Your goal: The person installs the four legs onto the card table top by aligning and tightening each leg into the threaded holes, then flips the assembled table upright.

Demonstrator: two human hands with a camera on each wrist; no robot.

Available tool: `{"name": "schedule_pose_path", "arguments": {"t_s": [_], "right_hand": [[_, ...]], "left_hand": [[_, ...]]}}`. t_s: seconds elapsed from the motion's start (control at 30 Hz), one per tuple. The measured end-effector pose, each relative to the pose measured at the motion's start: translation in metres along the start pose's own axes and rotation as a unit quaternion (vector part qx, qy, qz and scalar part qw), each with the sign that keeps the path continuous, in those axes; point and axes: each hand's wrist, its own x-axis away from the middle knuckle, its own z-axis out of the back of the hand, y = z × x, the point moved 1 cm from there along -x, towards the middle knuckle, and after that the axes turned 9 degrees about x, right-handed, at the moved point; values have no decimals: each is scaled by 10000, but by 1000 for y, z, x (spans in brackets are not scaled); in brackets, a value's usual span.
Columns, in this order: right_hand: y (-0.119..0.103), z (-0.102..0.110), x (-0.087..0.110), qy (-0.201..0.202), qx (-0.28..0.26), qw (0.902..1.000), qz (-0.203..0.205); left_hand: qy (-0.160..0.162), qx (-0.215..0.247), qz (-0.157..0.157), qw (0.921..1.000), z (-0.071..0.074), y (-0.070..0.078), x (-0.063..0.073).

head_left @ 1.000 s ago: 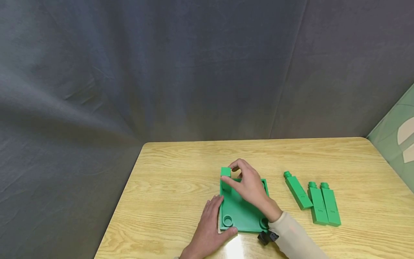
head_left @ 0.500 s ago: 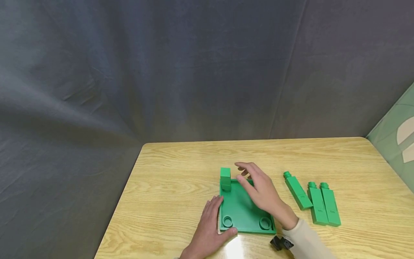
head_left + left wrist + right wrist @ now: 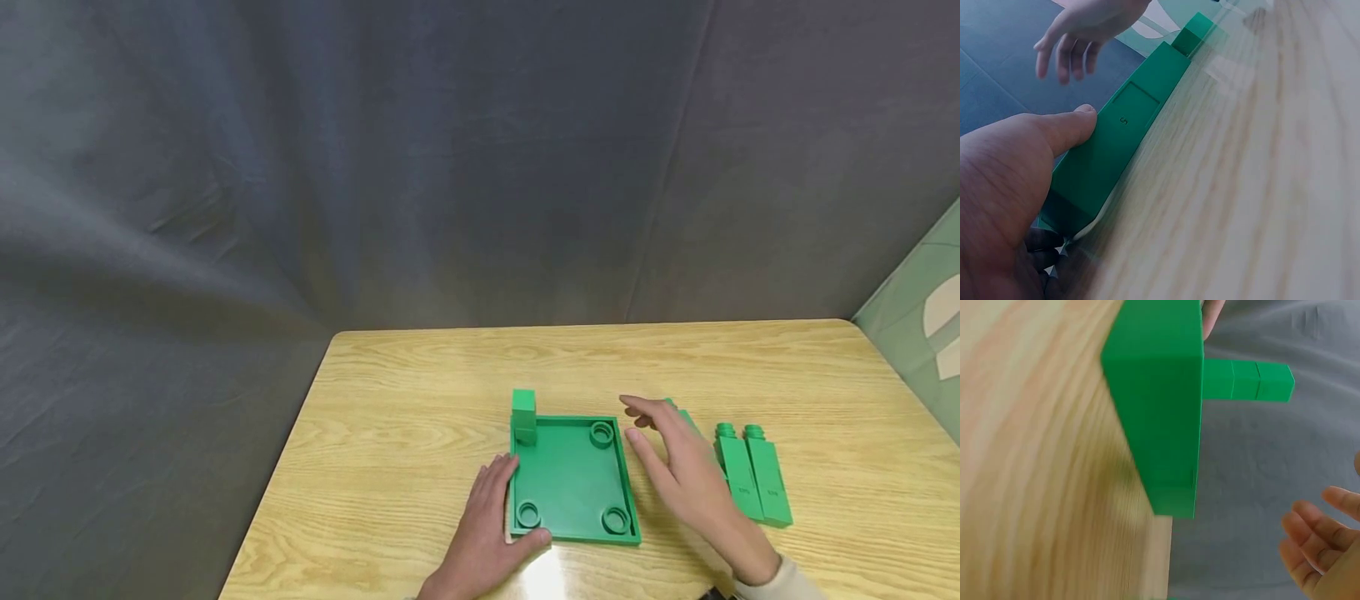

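A square green tray (image 3: 572,479) with a raised rim lies on the table. Round sockets show in three of its corners, and a green post (image 3: 523,414) stands upright in the far left one. My left hand (image 3: 486,529) grips the near left corner, thumb along the front wall and fingers at the left side. In the left wrist view the thumb presses the tray's side wall (image 3: 1119,119). Off the tray's right side, my right hand (image 3: 686,475) is held in the air with fingers loosely spread, holding nothing.
Two green posts with threaded ends (image 3: 737,475) lie side by side at the right. A third green post (image 3: 686,419) is mostly hidden behind my right hand. The wooden table (image 3: 405,400) ends at a dark grey curtain (image 3: 480,208).
My right hand has let go of the upright post and moved right, off the tray toward the lying posts. The post stays standing; the left hand has not moved.
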Motion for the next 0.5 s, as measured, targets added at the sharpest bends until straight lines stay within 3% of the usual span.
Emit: {"name": "schedule_pose_path", "arguments": {"t_s": [0.2,0.5], "right_hand": [[12,14,17,627,-179,9979,-31],[26,34,50,637,-330,9952,-669]], "left_hand": [[-45,63,79,9999,1,0,0],[-53,107,169,9998,-1,-1,-1]]}}
